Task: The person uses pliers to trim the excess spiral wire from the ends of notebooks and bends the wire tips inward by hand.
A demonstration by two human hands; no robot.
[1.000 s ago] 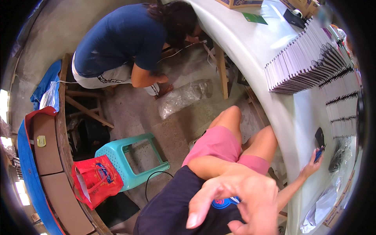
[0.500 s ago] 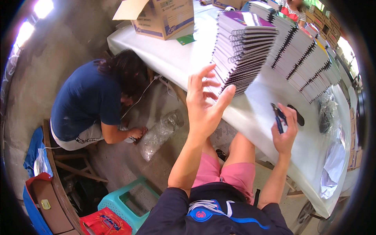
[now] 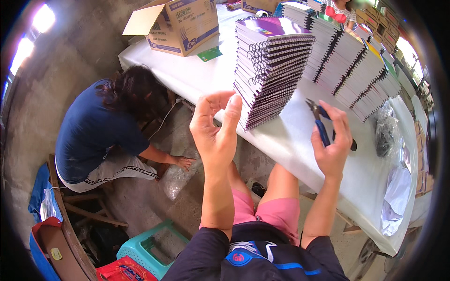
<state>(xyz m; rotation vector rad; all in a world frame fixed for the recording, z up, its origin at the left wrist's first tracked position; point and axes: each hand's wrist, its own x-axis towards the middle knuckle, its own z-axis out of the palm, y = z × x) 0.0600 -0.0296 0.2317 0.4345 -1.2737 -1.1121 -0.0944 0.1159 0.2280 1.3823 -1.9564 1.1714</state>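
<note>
My left hand [image 3: 216, 129] is raised in front of me, fingers apart and empty, just left of a tall leaning stack of purple spiral notebooks [image 3: 269, 65]. My right hand [image 3: 332, 140] holds blue-handled pliers [image 3: 320, 125] above the white table [image 3: 286, 136], jaws pointing up and away. Further stacks of spiral notebooks [image 3: 349, 63] stand behind the pliers. I sit with my knees under the table edge.
A person in a dark blue shirt [image 3: 96, 129] crouches on the floor at the left, one hand on a plastic bag [image 3: 176, 178]. An open cardboard box [image 3: 176, 23] stands at the table's far end. A teal stool [image 3: 150, 243] and clear bags [image 3: 391, 136] lie nearby.
My view swung from the floor up to the table. My left hand lifted beside the purple stack, and my right hand lifted the pliers off the table.
</note>
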